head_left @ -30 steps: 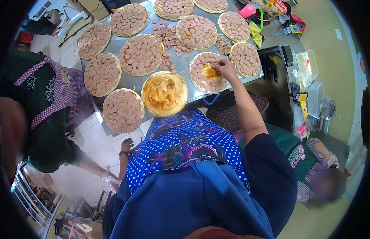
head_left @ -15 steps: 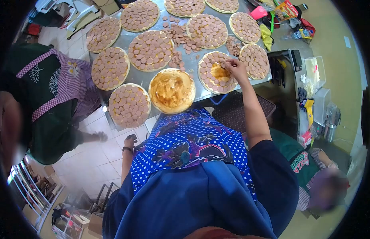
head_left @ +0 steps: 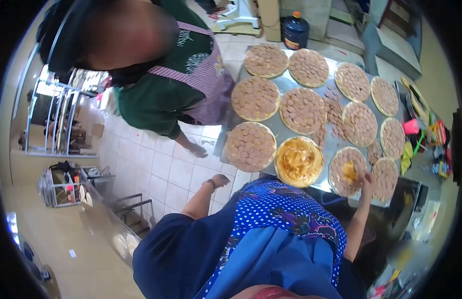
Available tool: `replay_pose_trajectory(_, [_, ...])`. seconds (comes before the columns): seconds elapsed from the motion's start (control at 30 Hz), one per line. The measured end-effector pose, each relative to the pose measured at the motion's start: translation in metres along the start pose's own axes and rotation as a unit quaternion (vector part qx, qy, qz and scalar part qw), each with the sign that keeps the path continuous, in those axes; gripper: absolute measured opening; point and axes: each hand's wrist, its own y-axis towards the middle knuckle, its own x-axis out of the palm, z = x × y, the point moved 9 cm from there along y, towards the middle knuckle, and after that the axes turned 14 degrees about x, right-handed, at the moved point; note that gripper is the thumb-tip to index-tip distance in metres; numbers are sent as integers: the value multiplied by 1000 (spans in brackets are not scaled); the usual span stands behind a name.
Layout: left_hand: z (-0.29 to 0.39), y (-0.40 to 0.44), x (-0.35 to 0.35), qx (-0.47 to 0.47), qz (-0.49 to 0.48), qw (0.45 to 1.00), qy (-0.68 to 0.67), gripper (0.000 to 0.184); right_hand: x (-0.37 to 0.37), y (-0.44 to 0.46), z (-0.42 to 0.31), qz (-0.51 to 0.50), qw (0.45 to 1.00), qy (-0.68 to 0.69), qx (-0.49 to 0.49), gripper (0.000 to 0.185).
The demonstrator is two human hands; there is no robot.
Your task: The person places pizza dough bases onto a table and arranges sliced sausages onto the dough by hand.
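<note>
My right hand (head_left: pixel 367 183) is at the right rim of a pizza base (head_left: pixel 340 188), its fingers drawn together; whatever they hold is too small to make out. Round sausage slices (head_left: pixel 339 167) ring that base, and a patch of orange-brown sauce (head_left: pixel 349 172) shows in its middle. My left hand (head_left: pixel 220 180) hangs beside the table, empty, with loose fingers. Directly in front of my apron lies another pizza base (head_left: pixel 299 162), spread with sauce only. Loose sausage slices (head_left: pixel 335 117) are heaped between the pizzas.
Several slice-covered pizzas (head_left: pixel 303 110) crowd the metal table (head_left: pixel 220 149). At the left stands a person in a checked apron (head_left: pixel 211 74), one hand (head_left: pixel 197 149) hanging low. A pink cup (head_left: pixel 411 126) and packets (head_left: pixel 436 133) sit at the right. Behind the table is a water jug (head_left: pixel 295 32).
The head view has swung left, so the table appears farther right and more of the room shows. My right hand has shifted from the sauce patch to the base's right rim.
</note>
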Motion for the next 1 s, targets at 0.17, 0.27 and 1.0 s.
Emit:
replay_pose_trajectory(0.17, [61, -26, 33, -8, -156, 983, 91, 36, 8, -3, -2, -29, 999, 43, 8, 17])
replay_pose_trajectory(0.27, [69, -36, 36, -11, -178, 980, 83, 40, 12, -5, -1, -33, 999, 41, 10, 17])
replay_pose_trajectory(1.0, [-48, -16, 85, -93, -23, 985, -143, 27, 42, -27, -36, 30, 997, -46, 50, 24])
